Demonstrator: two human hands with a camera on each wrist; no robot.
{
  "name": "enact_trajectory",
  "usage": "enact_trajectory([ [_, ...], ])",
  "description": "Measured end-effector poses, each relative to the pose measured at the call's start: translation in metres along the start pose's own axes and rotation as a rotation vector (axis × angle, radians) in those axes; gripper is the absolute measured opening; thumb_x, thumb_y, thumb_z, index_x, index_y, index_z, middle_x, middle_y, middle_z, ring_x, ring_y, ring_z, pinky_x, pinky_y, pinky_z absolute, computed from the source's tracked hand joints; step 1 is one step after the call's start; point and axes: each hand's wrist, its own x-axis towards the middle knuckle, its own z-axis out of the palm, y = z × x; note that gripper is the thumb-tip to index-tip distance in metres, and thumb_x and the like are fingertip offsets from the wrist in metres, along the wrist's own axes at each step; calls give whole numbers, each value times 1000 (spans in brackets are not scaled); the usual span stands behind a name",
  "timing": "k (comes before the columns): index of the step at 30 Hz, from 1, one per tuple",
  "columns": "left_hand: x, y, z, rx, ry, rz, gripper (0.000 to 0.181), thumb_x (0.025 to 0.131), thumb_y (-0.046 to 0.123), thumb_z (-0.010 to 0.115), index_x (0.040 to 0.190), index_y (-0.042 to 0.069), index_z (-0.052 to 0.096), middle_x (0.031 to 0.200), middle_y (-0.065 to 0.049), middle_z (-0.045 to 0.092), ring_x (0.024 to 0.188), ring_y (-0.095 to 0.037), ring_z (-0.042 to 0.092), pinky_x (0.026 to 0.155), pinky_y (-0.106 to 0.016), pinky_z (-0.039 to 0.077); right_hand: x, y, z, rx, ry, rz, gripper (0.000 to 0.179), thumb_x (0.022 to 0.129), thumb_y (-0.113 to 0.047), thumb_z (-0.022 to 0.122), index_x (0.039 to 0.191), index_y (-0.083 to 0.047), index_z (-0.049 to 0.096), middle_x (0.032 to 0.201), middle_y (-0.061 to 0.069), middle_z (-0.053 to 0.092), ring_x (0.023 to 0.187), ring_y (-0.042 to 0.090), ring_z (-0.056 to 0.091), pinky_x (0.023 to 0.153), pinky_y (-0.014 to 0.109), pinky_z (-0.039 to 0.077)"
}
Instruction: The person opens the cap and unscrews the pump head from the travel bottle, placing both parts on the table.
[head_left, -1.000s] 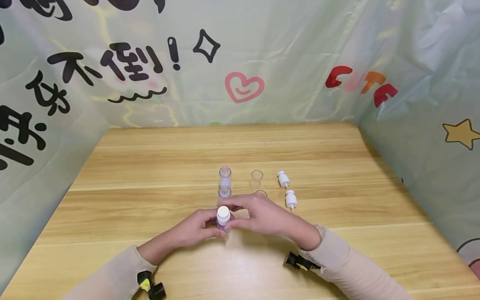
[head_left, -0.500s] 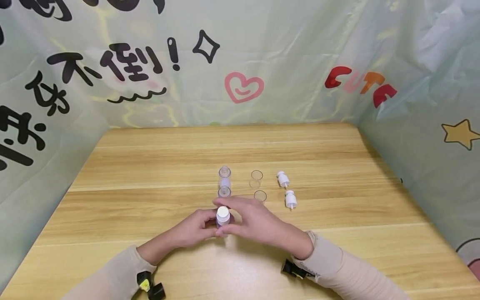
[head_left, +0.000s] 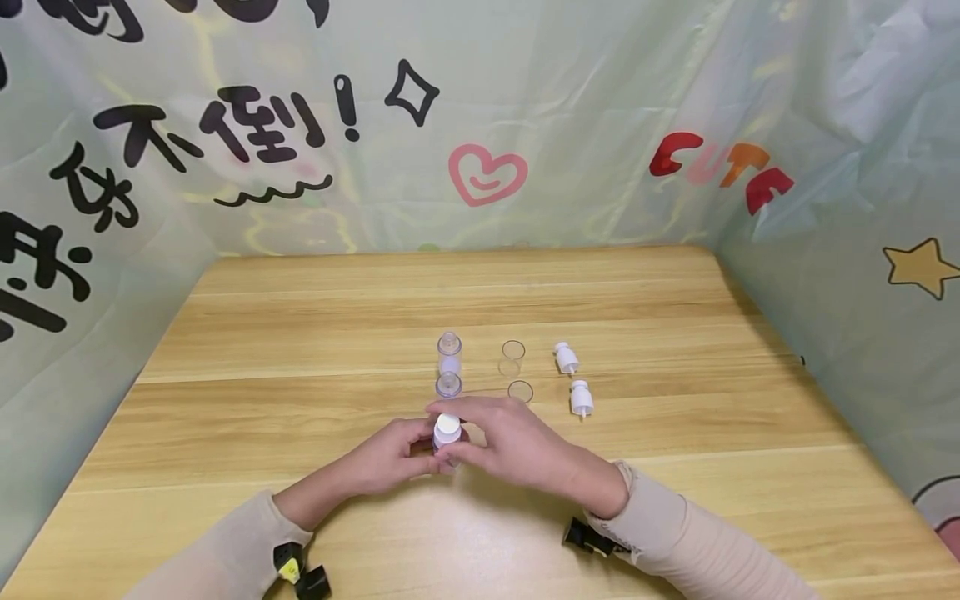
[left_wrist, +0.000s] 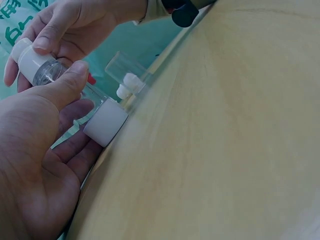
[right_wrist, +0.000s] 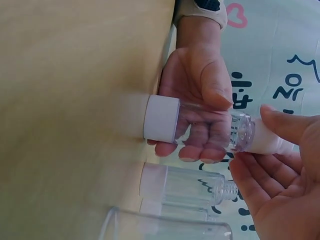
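My left hand point(head_left: 386, 458) holds a small clear bottle with a white base point(right_wrist: 161, 119), its thumb and fingers curled round the body. In the head view the bottle stands upright over the table's near middle. A white pump top point(right_wrist: 262, 137) sits on the bottle's neck. My right hand point(head_left: 517, 446) pinches this top between thumb and fingers. Behind the hands are two more clear bottles, a far one point(head_left: 450, 358) and a nearer one point(head_left: 448, 384), both without tops. The right wrist view shows their white bases and bare threaded necks point(right_wrist: 230, 190).
Two clear cylindrical covers, one farther back point(head_left: 513, 360) and one nearer point(head_left: 521, 391), stand right of the bottles. Two white pump tops point(head_left: 567, 358) lie farther right, nozzle stems toward me. Printed sheeting point(head_left: 585, 125) borders the wooden table point(head_left: 300, 333) behind and at the sides.
My right hand has shifted slightly left round the pump top, and its fingers have changed their hold. The left hand and bottle have stayed nearly in place.
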Motion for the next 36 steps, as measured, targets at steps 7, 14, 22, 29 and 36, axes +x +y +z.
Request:
enact_trajectory([
  [7, 1, 1, 0, 9, 8, -19, 27, 92, 22, 70, 116, 9, 65, 118, -4, 67, 111, -16, 62, 99, -31, 48, 0, 2, -5, 75, -49, 25, 40, 89, -24, 73, 127, -14, 63, 118, -4, 68, 108, 5, 61, 91, 25, 52],
  [14, 0, 2, -1, 15, 11, -56, 32, 92, 25, 70, 117, 7, 65, 122, -6, 66, 114, -17, 61, 100, -30, 47, 3, 5, -10, 189, -129, 52, 31, 92, -21, 69, 122, -17, 62, 115, -9, 67, 107, 2, 61, 94, 26, 50],
  [22, 0, -1, -1, -35, 6, -39, 31, 92, 20, 70, 120, 7, 64, 128, -8, 63, 118, -19, 59, 101, -32, 46, 4, 10, -16, 209, -181, 41, 33, 94, -20, 67, 126, -14, 63, 120, -8, 65, 108, 2, 60, 95, 27, 50],
  [29, 0, 0, -1, 8, 18, -61, 27, 92, 24, 70, 114, 9, 66, 115, -1, 69, 111, -16, 62, 100, -31, 48, 3, 8, -15, 208, -146, 53, 49, 87, -28, 75, 132, -12, 60, 125, -3, 64, 111, 4, 60, 99, 25, 47],
  [36, 0, 0, 0, -8, 18, -52, 29, 93, 20, 69, 117, 5, 65, 116, -4, 68, 113, -17, 61, 100, -31, 48, 1, 3, -7, 106, -45, 5, 57, 85, -32, 76, 134, -9, 58, 128, 2, 63, 117, 10, 58, 103, 27, 44],
])
